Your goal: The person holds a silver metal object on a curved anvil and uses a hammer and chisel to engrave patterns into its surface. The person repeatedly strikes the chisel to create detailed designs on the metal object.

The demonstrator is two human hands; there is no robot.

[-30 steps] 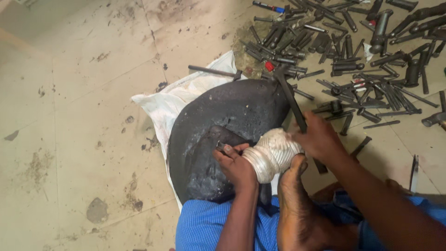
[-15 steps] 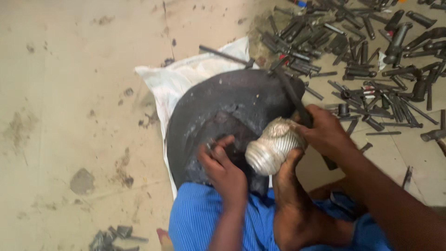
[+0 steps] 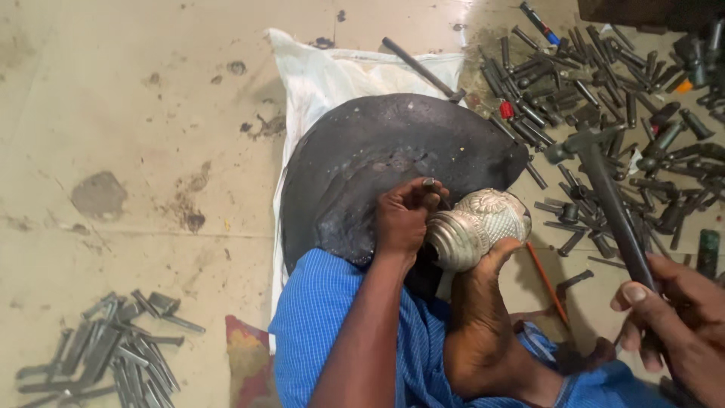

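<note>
Evidently we braced embossed silver vessel (image 3: 479, 227) on its side against black dome-shaped block (image 3: 377, 166), foot (image 3: 483, 317) pinning it from below. Left hand (image 3: 400, 219) pinched small punch (image 3: 430, 193) against vessel neck. Right hand (image 3: 672, 310) clenched hammer (image 3: 604, 196), raised clear. Spare punches (image 3: 604, 91) lay beside.

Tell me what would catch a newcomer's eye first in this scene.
First, the embossed silver vessel at centre, lying against a big black dome-shaped block and steadied by a bare foot. The left hand presses a small punch to it, while the right hand at lower right holds a hammer raised. Dozens of dark metal punches lie scattered on the floor at upper right.
</note>
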